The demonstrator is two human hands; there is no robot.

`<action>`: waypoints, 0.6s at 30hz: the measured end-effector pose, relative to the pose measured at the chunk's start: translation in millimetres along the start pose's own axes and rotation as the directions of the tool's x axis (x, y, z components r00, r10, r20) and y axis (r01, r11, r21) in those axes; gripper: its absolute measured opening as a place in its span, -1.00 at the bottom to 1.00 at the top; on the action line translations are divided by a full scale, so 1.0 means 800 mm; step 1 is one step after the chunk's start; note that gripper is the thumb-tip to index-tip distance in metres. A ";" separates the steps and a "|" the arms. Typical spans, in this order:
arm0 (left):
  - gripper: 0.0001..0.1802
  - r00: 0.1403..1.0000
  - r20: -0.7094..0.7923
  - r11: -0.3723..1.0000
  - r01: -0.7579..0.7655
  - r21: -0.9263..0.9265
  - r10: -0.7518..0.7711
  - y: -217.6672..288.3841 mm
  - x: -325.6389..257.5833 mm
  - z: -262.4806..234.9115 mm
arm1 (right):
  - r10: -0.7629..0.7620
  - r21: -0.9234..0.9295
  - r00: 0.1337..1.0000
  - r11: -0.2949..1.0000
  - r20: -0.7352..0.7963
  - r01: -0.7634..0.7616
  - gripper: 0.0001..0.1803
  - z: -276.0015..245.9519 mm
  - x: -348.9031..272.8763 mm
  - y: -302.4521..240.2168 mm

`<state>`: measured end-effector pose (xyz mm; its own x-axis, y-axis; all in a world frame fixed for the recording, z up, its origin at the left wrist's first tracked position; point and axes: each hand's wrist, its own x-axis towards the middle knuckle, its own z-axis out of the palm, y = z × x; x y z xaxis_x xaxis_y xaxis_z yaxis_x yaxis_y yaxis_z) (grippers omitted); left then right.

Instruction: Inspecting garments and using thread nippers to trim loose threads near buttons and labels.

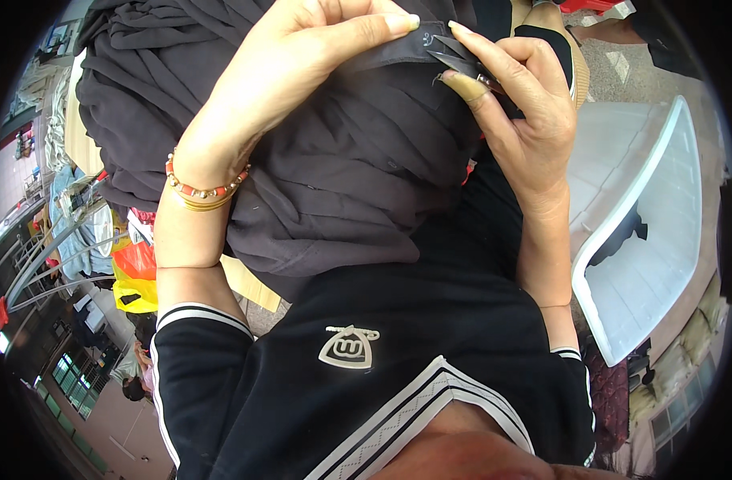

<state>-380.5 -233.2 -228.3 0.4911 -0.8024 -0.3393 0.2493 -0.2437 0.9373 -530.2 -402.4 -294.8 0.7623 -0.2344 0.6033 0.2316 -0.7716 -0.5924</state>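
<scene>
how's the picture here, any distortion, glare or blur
Head view, top: left hand, right hand and snips look fairly sharp; head view, middle: dark cloth folds are low in contrast; head view, right: tub seems fisheye-stretched; head view, far left: bright patch washed out; head view, corners: black.

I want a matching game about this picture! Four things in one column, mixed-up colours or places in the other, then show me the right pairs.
Things:
1. Small scissors
2. Big cloth
3. Beaded bracelet
4. Plastic tub

Clues:
A. Orange and gold
B. Whitish, at the picture's right
C. In the right hand, blades apart
D. Dark grey, in lots of folds

Right pairs: 1-C, 2-D, 3-A, 4-B
</scene>
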 end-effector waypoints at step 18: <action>-0.78 0.999 0.047 1.000 -0.011 -0.025 0.012 -0.004 0.001 0.002 | -0.022 0.021 1.000 1.000 -0.012 0.023 -0.55 0.005 0.001 0.001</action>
<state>-382.3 -234.2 -231.7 0.4546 -0.8299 -0.3234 0.2644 -0.2209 0.9388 -527.1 -401.1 -297.3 0.7496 -0.2242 0.6228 0.2613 -0.7642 -0.5897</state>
